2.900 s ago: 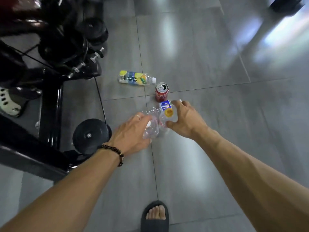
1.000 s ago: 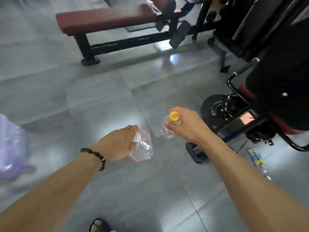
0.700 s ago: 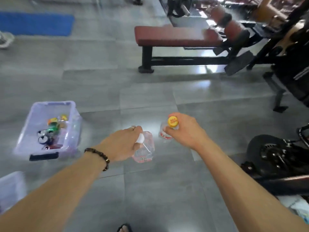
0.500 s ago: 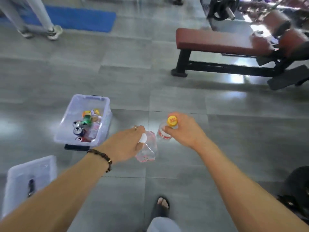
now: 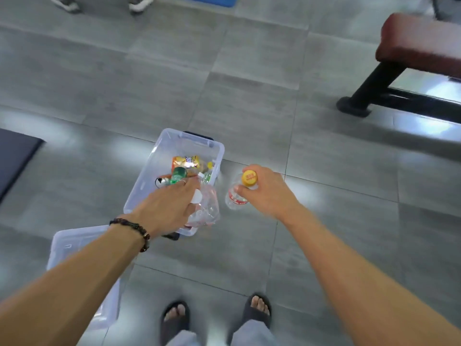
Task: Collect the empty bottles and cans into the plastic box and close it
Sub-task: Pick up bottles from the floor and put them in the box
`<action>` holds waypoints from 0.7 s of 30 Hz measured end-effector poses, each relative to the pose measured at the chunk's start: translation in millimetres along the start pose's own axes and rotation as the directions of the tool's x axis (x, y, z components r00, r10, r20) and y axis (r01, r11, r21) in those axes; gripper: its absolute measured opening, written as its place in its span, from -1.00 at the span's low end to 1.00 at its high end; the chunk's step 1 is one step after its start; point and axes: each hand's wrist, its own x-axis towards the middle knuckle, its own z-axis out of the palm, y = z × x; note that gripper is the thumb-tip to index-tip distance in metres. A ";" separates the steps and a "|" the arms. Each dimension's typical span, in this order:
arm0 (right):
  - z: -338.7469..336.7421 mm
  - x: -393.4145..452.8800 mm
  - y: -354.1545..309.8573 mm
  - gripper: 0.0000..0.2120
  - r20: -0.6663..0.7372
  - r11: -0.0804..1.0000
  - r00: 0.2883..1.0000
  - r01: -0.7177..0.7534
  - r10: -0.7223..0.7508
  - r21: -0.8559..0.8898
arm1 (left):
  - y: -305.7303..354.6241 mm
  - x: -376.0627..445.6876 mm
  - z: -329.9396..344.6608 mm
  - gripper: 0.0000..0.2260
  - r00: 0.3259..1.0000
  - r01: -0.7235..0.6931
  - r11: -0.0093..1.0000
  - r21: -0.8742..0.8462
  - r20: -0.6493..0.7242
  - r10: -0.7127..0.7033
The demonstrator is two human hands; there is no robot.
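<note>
The floor tiles (image 5: 249, 96) are looking like smooth grey stone with a semi-gloss finish, throwing back soft white glare, while the plastic box (image 5: 147, 181) and its lid (image 5: 74, 240) are showing up as frosted, see-through plastic. Both bottles, the crumpled one (image 5: 205, 208) and the yellow-capped one (image 5: 235, 196), are reading as thin clear plastic, and the bench pad (image 5: 419, 43) is looking like matt maroon vinyl on a black painted metal frame (image 5: 374, 86).

Grey tiled floor (image 5: 249, 101) carries an open clear plastic box (image 5: 159, 156), its clear lid (image 5: 74, 240) just beside it, a dark mat (image 5: 15, 156), and a padded bench (image 5: 419, 46).
</note>
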 end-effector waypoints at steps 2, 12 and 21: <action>23.6 38.8 -9.2 -0.75 0.003 1.000 1.000 -0.005 0.005 0.002 | -40.1 27.8 0.9 -0.68 1.000 -0.010 1.000 0.000 -0.009 0.010; 168.2 225.5 5.3 -0.69 -0.112 0.990 0.984 -0.141 0.140 0.002 | -223.5 202.2 58.7 -0.75 0.982 -0.184 0.983 0.015 -0.045 0.184; 249.9 311.7 64.8 -0.53 -0.108 0.966 0.978 -0.194 0.178 -0.173 | -281.2 281.3 163.1 -0.68 0.943 -0.309 0.941 -0.138 -0.169 0.286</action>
